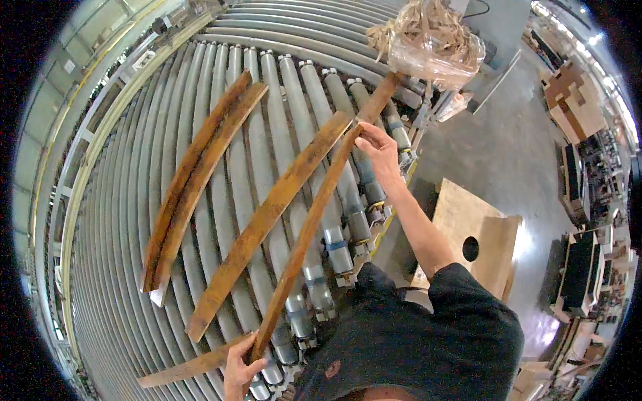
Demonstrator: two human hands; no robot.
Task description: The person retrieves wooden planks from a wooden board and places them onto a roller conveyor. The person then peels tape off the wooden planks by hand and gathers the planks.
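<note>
A long narrow rust-brown strip (304, 250) slants across the rollers, held near both ends; I cannot tell whether it is wood or metal. My left hand (239, 367) is closed round its lower end. The fingers of my right hand (380, 152) pinch its upper end. To the left lies a wider brown strip (267, 217), flat on the rollers. Farther left rests a pair of long brown strips (200, 190), side by side with a dark gap between them. Another strip (381, 98) lies beyond my right hand, and a lighter one (194, 367) beside my left.
Grey conveyor rollers (244, 190) spread beneath the strips. A clear plastic bag of crumpled brown paper (435, 43) sits at the far right corner. On the floor side stands a wooden panel with a round hole (461, 217). Cardboard (575, 100) and racks line the right.
</note>
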